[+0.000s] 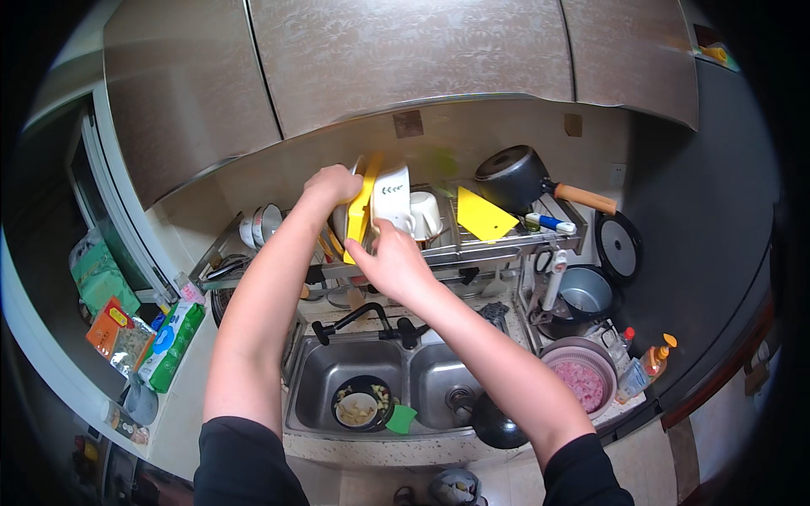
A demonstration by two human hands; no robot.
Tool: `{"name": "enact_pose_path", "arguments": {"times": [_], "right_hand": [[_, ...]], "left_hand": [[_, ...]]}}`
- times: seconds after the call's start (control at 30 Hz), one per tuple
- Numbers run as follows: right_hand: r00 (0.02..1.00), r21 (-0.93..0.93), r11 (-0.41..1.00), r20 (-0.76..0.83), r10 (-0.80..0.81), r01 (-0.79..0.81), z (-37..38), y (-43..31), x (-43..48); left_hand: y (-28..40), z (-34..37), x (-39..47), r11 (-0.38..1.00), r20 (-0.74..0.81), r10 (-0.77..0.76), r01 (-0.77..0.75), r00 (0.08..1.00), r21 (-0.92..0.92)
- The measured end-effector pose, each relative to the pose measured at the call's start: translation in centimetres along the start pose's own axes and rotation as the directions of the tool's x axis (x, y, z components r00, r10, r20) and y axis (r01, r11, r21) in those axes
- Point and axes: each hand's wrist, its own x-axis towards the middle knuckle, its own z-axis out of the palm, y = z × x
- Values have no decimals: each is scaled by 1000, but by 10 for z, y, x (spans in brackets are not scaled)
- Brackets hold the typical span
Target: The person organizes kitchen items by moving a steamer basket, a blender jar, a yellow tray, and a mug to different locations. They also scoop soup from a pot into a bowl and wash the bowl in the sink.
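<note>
Both my hands reach up to the metal dish rack [443, 254] above the sink. My left hand [334, 185] grips the upper part of a yellow flat item [359, 212], perhaps a cutting board, standing on edge. At its lower end is my right hand [392, 253], thumb against the yellow edge and fingers by a white dish with a leaf print [392, 193]; whether it grips either one is unclear. A white mug [425, 214] stands just right of that dish. Farther right on the rack lie a yellow flat sheet [482, 215] and a blue-handled peeler [552, 222].
A black saucepan [516, 177] rests at the rack's right end, bowls [261, 226] at its left. Below, the double sink [348, 341] has a black faucet [367, 310] and a pan of food scraps [364, 427]. A pink basin [579, 379] and pump bottle [658, 357] stand right.
</note>
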Motion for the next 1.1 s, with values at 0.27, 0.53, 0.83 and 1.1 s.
{"name": "enact_pose_path", "arguments": {"times": [0.27,0.53,0.83,1.1], "right_hand": [[968,52,996,-241,-63,78,54,21,49],[963,345,936,-222,151,-67,-4,-3,63],[936,455,890,-321,143,20,-38,-17,79],[932,540,837,-341,124,86,-60,-12,69]], "left_hand": [[0,-6,2,992,34,31,-35,999,125],[-3,-15,2,973,26,102,-106,994,205],[-5,-12,15,993,82,72,-79,994,88],[7,-5,10,979,-18,134,-130,991,156]]}}
